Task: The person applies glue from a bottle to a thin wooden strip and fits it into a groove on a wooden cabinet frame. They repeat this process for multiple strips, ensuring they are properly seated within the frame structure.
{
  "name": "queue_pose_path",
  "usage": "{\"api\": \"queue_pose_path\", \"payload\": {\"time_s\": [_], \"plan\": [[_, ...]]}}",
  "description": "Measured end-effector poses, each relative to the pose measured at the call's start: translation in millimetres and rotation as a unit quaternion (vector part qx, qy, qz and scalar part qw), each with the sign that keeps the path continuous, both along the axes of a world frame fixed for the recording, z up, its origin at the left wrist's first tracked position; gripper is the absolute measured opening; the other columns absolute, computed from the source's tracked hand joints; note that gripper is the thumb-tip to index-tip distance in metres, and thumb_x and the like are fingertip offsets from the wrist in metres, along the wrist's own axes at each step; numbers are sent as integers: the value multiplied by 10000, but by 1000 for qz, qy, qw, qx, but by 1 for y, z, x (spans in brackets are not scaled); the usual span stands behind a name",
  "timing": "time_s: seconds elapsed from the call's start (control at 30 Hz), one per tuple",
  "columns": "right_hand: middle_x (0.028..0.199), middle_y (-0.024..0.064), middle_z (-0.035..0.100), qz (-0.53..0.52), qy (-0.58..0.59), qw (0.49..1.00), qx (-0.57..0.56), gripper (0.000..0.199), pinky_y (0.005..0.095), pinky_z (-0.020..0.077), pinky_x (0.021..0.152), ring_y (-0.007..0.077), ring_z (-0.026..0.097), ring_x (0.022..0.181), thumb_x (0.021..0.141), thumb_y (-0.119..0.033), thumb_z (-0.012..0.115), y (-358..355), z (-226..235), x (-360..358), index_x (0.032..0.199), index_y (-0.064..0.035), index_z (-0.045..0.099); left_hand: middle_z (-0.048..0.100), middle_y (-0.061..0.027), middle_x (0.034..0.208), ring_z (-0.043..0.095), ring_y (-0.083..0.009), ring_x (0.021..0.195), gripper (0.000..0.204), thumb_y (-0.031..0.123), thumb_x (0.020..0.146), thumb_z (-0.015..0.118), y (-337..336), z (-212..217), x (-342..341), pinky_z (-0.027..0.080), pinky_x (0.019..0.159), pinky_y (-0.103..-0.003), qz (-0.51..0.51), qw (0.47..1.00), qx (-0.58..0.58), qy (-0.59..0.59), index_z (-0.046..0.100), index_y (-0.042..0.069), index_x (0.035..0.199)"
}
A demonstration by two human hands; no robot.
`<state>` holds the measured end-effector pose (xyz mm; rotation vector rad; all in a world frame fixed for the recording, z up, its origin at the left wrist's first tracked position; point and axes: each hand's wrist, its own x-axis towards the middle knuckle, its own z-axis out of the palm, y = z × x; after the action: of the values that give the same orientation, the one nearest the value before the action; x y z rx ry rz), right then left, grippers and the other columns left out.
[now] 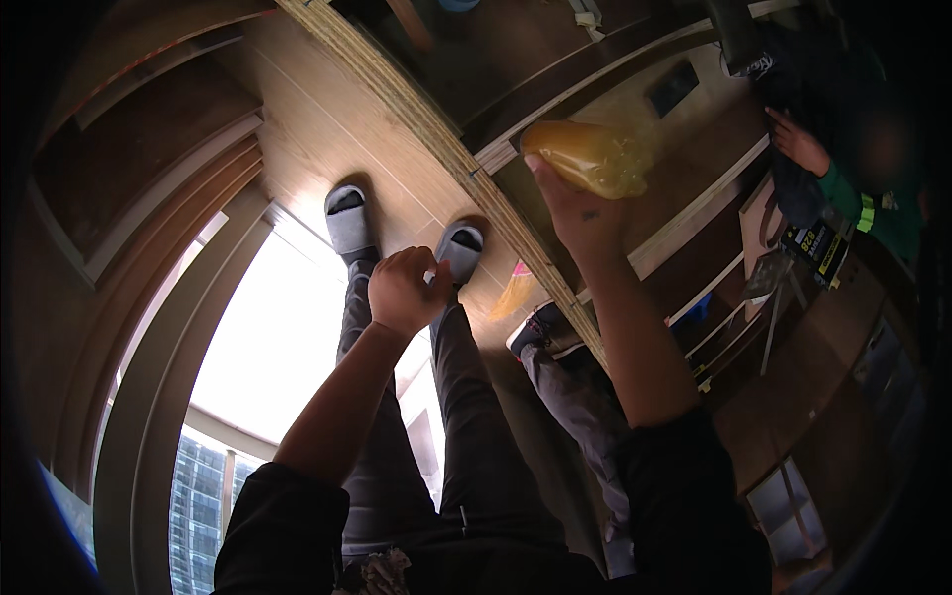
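My right hand [583, 210] is raised over the wooden frame and grips an amber-yellow, see-through plastic pack [585, 154]. The pack looks like a thick roll in crinkled film, blurred at its far right end; its contents cannot be made out. Its smooth end points left, with my thumb along its lower side. Closer to the middle, my left hand [402, 290] hangs in front of my legs, with its fingers curled in and the thumb a little apart. Nothing shows in it, and the palm side is hidden.
A long plywood edge [436, 149] crosses diagonally beside my grey slippers [349, 220]. Orange-yellow plastic [513, 293] lies on the wood floor [327, 119]. Another person's shoe [535, 329] is close by; a second person's hand [799, 144] shows at right. A bright window [263, 337] stands left.
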<state>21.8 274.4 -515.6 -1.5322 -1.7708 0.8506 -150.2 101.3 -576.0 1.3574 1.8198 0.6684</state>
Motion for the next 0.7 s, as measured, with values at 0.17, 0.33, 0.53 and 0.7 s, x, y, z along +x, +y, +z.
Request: {"api": "queue_pose_path", "payload": {"time_s": [0.17,0.33,0.53,0.7], "plan": [[942,78,748,-3,58,998,-30,231,319,587,737,195,740,850,786,-136,866,6,-22,12,941,-28,733,618,-106,670,636,-330,623,198,191,775,722,-10,-1,3,499,582,-415,-4,999,-32,-11,580,90,679],[938,85,748,20,-6,1000,11,246,317,590,736,209,745,856,786,-153,869,-4,-20,8,947,-34,727,629,-106,681,645,-331,634,194,204,781,720,-9,2,5,508,583,-411,-10,999,-42,-4,593,89,689],[936,76,746,24,-79,996,32,290,320,589,749,202,742,865,777,-167,876,-5,-3,-4,979,-39,713,641,-104,690,656,-331,646,193,220,793,719,-10,4,6,522,591,-409,-11,997,-72,-16,608,90,703],[960,87,741,11,0,1000,0,250,311,582,751,196,735,874,804,-132,850,-3,-17,6,987,-30,714,626,-101,678,644,-325,632,205,228,809,725,-10,7,11,506,569,-409,-8,997,-74,-26,610,92,705]]}}
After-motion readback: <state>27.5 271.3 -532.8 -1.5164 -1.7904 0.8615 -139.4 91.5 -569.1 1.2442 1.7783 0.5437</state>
